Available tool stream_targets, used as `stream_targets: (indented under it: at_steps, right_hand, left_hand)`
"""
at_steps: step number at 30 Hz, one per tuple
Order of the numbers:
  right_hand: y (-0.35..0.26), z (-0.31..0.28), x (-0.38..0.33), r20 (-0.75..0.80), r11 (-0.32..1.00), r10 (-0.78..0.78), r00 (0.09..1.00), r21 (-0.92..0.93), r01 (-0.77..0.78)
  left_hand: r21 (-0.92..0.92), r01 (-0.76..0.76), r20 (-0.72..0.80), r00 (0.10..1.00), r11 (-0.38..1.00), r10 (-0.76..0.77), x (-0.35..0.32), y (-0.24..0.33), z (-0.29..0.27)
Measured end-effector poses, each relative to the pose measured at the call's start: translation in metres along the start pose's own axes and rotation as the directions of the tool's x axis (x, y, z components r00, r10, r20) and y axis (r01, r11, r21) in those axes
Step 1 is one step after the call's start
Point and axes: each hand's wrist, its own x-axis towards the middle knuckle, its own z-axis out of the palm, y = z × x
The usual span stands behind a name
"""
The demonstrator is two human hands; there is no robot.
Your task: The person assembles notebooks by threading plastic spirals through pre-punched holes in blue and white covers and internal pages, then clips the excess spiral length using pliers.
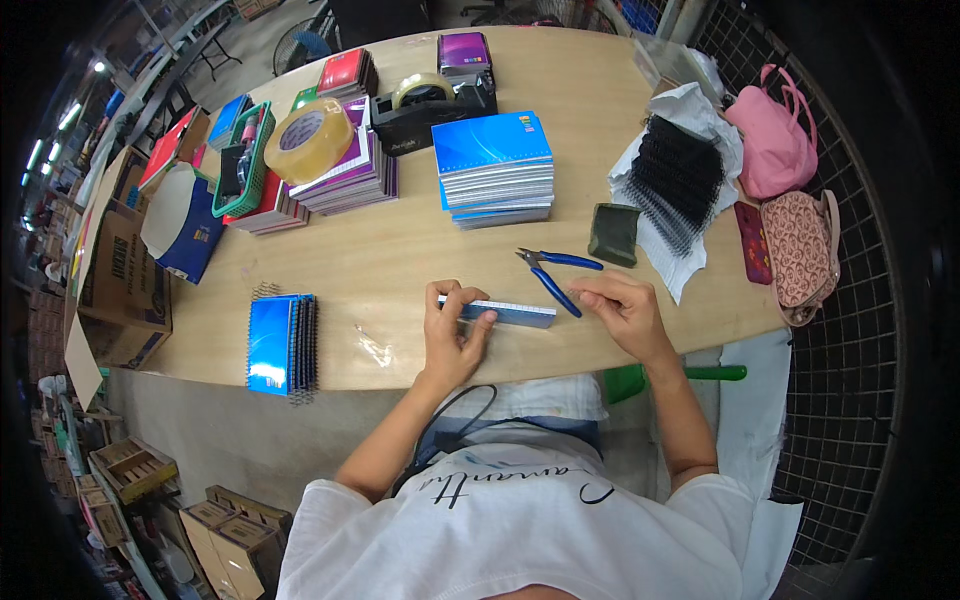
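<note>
My left hand [452, 335] is closed around a small notebook [518, 314], held on its long edge near the table's front with its row of punched holes facing up. Just beyond its right end, my right hand [628, 308] has its fingertips pinched together; anything between them is too small to make out. Blue-handled cutting pliers [548, 284] lie with jaws apart beside my right fingertips. Farther back stands a tall stack of blue notebooks [494, 150]. Black plastic coils [676, 178] rest on white wrapping at the right, next to a dark green block [613, 234].
Coil-bound blue notebooks [270, 345] sit at the front left edge. Behind them are a cardboard box [125, 265], a green basket [262, 160], a tape roll [310, 140] on notebooks and a black tape dispenser [435, 120]. A pink bag [768, 140] and patterned pouch [800, 250] lie right.
</note>
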Motion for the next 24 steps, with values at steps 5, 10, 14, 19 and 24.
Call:
stream_targets:
  at_steps: [5, 10, 14, 19, 24]
  right_hand:
    - [0.005, 0.007, 0.0, -0.028, 0.996, -0.078, 0.997, 0.041, 0.079]
    - [0.007, 0.011, 0.0, 0.006, 0.988, -0.141, 0.99, 0.069, 0.141]
    - [0.007, 0.01, 0.001, 0.103, 0.978, -0.198, 0.975, 0.083, 0.19]
    - [0.001, 0.008, -0.002, 0.196, 0.99, -0.14, 0.97, -0.005, 0.144]
    - [-0.007, 0.012, -0.004, 0.124, 0.987, -0.104, 0.987, -0.109, 0.118]
  left_hand:
    - [0.028, 0.003, -0.004, 1.0, 1.0, -0.002, 0.0, 0.001, 0.001]
    - [0.006, -0.003, -0.024, 1.0, 1.0, 0.003, -0.003, -0.002, 0.003]
    - [0.002, -0.01, -0.035, 0.999, 1.0, 0.01, -0.004, -0.002, 0.004]
    - [0.002, 0.01, -0.04, 0.999, 1.0, -0.01, -0.005, 0.001, 0.005]
    - [-0.008, 0.01, -0.039, 0.999, 1.0, -0.01, -0.005, 0.002, 0.005]
